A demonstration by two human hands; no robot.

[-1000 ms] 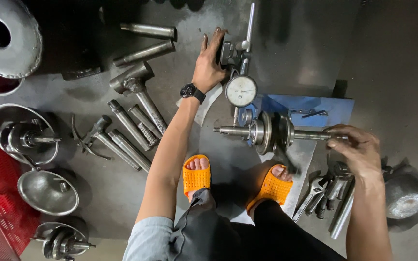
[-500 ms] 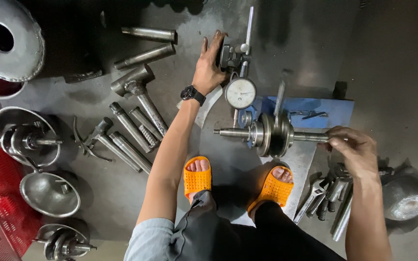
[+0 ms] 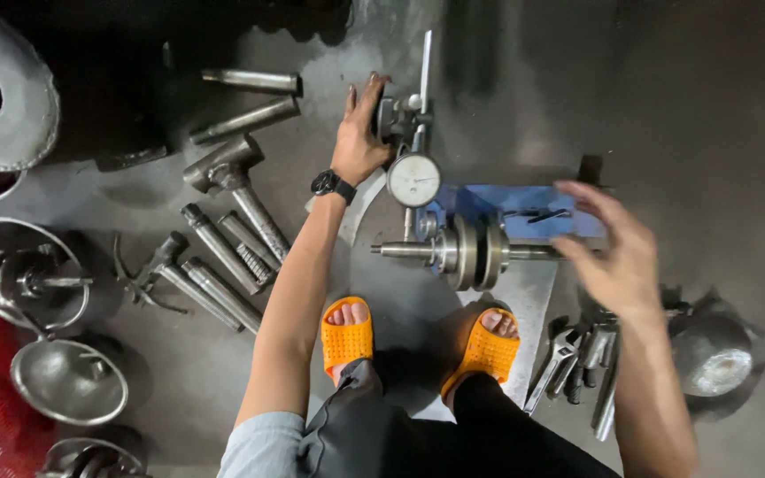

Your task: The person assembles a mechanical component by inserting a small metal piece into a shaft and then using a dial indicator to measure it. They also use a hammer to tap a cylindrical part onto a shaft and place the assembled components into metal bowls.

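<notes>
- Left hand (image 3: 360,133), black watch at the wrist, stretched forward and laid flat, fingers spread, against the dial gauge stand (image 3: 400,115).
- Right hand (image 3: 613,257) blurred, open with fingers loose, holding nothing, just right of the crankshaft (image 3: 471,252).
- Crankshaft lying level on the blue stand (image 3: 524,205), under the round dial gauge (image 3: 413,180).
- Steel pins and shafts (image 3: 223,248) strewn left of the forearm; wrenches (image 3: 577,363) under the right wrist; orange sandals (image 3: 347,341) near the stand.
</notes>
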